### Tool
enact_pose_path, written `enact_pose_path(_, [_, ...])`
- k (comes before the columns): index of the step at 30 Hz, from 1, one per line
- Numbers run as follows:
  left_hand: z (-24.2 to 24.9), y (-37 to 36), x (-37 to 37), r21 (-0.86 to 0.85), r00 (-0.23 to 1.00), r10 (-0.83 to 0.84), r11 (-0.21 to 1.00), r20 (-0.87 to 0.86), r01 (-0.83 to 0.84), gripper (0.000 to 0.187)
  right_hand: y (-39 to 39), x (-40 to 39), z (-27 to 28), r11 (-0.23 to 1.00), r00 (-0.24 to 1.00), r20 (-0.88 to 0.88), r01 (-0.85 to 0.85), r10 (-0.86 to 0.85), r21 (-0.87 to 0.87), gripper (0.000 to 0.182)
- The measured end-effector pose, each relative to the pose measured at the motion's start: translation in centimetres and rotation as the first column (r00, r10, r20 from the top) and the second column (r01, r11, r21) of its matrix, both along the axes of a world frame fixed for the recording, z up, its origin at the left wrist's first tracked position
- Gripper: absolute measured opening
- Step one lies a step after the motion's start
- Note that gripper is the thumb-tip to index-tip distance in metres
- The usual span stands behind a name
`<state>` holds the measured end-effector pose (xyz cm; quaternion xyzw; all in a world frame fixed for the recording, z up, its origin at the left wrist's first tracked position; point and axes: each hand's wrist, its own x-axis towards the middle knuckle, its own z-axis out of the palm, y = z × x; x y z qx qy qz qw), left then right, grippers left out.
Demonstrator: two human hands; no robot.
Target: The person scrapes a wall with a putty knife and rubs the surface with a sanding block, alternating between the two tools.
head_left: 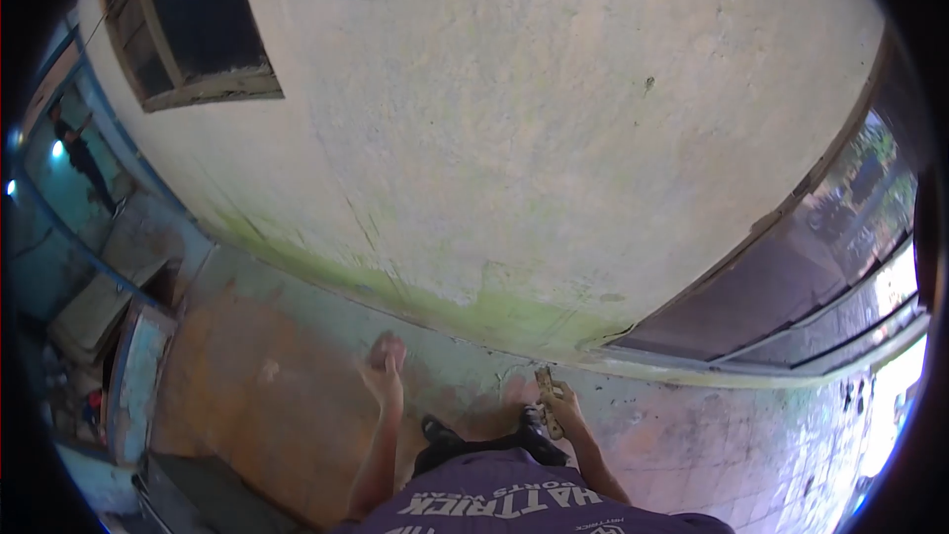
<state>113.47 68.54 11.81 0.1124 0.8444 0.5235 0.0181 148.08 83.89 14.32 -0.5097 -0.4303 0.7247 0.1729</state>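
Observation:
My left hand [384, 376] is raised in front of me on the left, thumb up, closed on a pinkish-brown rounded lump [389, 347]; I cannot tell what it is. On the right, my right hand [560, 407] is wrapped round a long, narrow, pale piece [545, 385] with dark spots, which sticks out above and below the fingers. Both hands are held out over the floor, close to the foot of a pale, stained wall [514, 138]. My dark-shod feet [534, 421] show between them.
A wooden-framed window [213, 89] is at upper left, and a dark panelled opening [722, 307] at right. The floor [267, 376] is brown and worn. A person [79, 148] stands in the far-left doorway. A tilted board [104, 311] and a dark bench-like surface [213, 485] lie at left.

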Motion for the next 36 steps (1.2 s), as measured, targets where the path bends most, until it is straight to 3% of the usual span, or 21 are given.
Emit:
enact_pose_path(2, [1.6,4.5,-0.7,0.139,0.995,-0.033,0.99,0.09,0.02,0.072,1.7,2.1,-0.8,1.0,1.0,-0.008,-0.029,0.029,0.009,0.046])
enact_pose_path(4, [6.7,10.2,-0.6,0.331,0.991,-0.075,0.937,-0.114,0.109,0.047,3.6,5.0,-2.8,0.996,0.997,-0.005,-0.072,0.073,0.045,0.045])
enact_pose_path(6, [11.3,16.6,-2.1,0.716,0.973,-0.111,0.661,-0.204,0.225,0.039,5.5,7.1,-0.9,0.997,0.997,0.019,-0.075,0.074,0.026,0.044])
enact_pose_path(7, [13.3,18.6,-4.0,0.589,0.897,-0.014,0.749,-0.442,0.302,0.039,6.7,8.6,-1.5,0.996,0.996,0.017,-0.085,0.084,0.027,0.044])
enact_pose_path(8, [18.7,20.6,-3.0,0.602,0.863,0.102,0.757,-0.495,0.255,0.036,7.7,10.0,-1.8,0.995,0.995,0.04,-0.091,0.09,0.027,0.044])
enact_pose_path(10, [25.7,25.3,-2.5,0.771,0.826,0.277,0.58,-0.49,0.263,0.033,9.8,12.0,-2.3,0.995,0.993,0.076,-0.096,0.093,0.03,0.045])
enact_pose_path(12, [29.7,28.2,-1.2,0.613,0.579,0.401,0.756,-0.71,0.228,0.032,11.8,14.0,-3.1,0.995,0.992,0.071,-0.102,0.101,0.007,0.047])
enact_pose_path(14, [27.7,31.5,1.8,0.478,0.67,0.216,0.846,-0.71,0.235,0.032,13.2,15.4,-4.1,0.994,0.992,0.074,-0.106,0.106,-0.004,0.047])
enact_pose_path(16, [24.1,30.9,4.6,0.327,0.712,-0.015,0.881,-0.702,0.341,0.034,14.7,16.1,-4.9,0.992,0.99,0.061,-0.127,0.128,-0.016,0.043])
enact_pose_path(18, [21.2,26.4,8.0,0.052,0.771,-0.372,0.885,-0.517,0.462,0.035,15.3,16.2,-5.8,0.987,0.986,0.057,-0.157,0.158,-0.017,0.038])
enact_pose_path(20, [11.4,22.7,8.8,-0.164,0.726,-0.605,0.793,-0.327,0.587,0.034,16.0,15.3,-6.5,0.983,0.981,0.068,-0.182,0.182,-0.003,0.032])
enact_pose_path(22, [0.3,16.9,11.1,-0.001,0.766,-0.568,0.803,-0.3,0.595,0.043,16.3,14.1,-7.3,0.95,0.95,0.102,-0.303,0.294,0.076,0.03])
enact_pose_path(24, [-1.0,9.9,16.7,-0.065,0.929,-0.357,0.929,0.095,0.364,0.041,16.6,12.8,-7.5,0.914,0.922,0.082,-0.386,0.379,0.123,0.03])
enact_pose_path(28, [-5.2,0.7,25.5,-0.008,0.994,0.038,0.999,0.099,-0.038,0.038,14.8,9.0,-4.9,0.922,0.925,0.072,-0.378,0.373,0.085,0.033])
enact_pose_path(31, [-8.7,-5.7,27.4,-0.051,0.925,-0.267,0.955,0.271,0.291,0.031,13.3,6.6,-4.3,0.927,0.925,0.079,-0.374,0.371,0.02,0.038])
enact_pose_path(35, [-9.1,-7.2,27.9,0.01,0.908,-0.216,0.974,0.359,0.228,0.027,9.9,3.3,-5.6,0.95,0.95,0.09,-0.305,0.299,0.064,0.04])
enact_pose_path(36, [-9.3,-7.0,27.7,0.052,0.899,-0.223,0.974,0.377,0.22,0.027,9.7,2.6,-6.9,0.915,0.928,0.176,-0.359,0.329,0.183,0.039])
